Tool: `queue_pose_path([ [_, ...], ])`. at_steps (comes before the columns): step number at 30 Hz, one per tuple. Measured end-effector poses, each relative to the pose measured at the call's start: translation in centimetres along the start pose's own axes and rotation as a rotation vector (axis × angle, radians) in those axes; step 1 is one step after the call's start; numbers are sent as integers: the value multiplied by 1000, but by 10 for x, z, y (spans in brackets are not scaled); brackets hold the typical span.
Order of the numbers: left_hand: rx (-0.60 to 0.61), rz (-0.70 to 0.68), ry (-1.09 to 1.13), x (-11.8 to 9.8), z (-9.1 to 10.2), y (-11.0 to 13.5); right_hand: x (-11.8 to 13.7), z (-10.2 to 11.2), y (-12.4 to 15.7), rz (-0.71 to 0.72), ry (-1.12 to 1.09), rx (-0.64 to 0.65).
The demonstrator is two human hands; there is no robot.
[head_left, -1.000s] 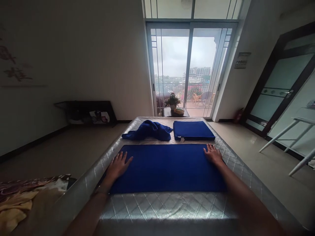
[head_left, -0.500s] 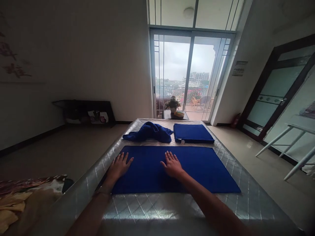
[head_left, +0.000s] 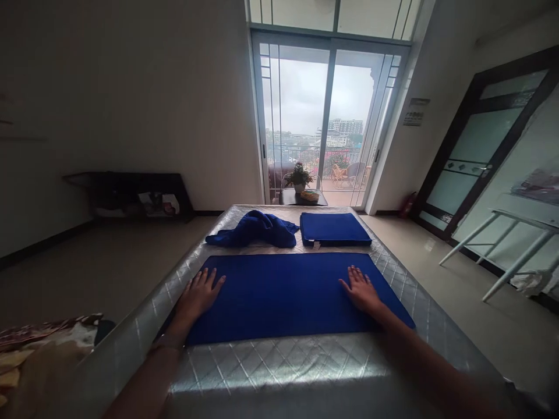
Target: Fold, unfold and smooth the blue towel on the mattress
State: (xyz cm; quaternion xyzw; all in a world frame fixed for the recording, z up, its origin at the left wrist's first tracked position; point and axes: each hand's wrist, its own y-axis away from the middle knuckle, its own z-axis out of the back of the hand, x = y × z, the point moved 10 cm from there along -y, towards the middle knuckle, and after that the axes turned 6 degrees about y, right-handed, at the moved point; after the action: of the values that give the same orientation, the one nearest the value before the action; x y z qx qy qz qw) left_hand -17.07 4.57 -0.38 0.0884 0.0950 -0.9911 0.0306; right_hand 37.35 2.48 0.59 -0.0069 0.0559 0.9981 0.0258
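Observation:
A dark blue cloth (head_left: pixel 279 297), smooth and rectangular, lies spread over the silver quilted table cover (head_left: pixel 271 364). Flat on its left end rests my left hand (head_left: pixel 201 294), fingers spread. Towards the right end, my right hand (head_left: pixel 361 290) lies palm down on the same cloth with its fingers stretched out. Neither hand grips anything. Beyond the cloth, a crumpled blue cloth (head_left: pixel 255 228) sits in a loose heap at the left. A neat stack of folded blue cloths (head_left: pixel 335 228), with a small white label at its front edge, stands to the right of the heap.
Behind the table is a small dark stand with a potted plant (head_left: pixel 299 177), in front of the sliding glass door (head_left: pixel 294 105). A pale stool (head_left: pixel 515 233) stands at the right. Patterned fabric (head_left: pixel 48 343) is piled at the lower left.
My right hand has slid to the right across the cloth, from its middle to near the right end. My left hand stays on the left end. The camera view has shifted slightly.

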Motion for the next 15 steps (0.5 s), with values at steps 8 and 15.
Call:
queue_pose_path([
  [8, -199, -41, -87, -28, 43, 12, -62, 1, -1, -116, 42, -65],
  [15, 23, -371, 31, -162, 15, 35, -60, -1, -2, -107, 14, -92],
])
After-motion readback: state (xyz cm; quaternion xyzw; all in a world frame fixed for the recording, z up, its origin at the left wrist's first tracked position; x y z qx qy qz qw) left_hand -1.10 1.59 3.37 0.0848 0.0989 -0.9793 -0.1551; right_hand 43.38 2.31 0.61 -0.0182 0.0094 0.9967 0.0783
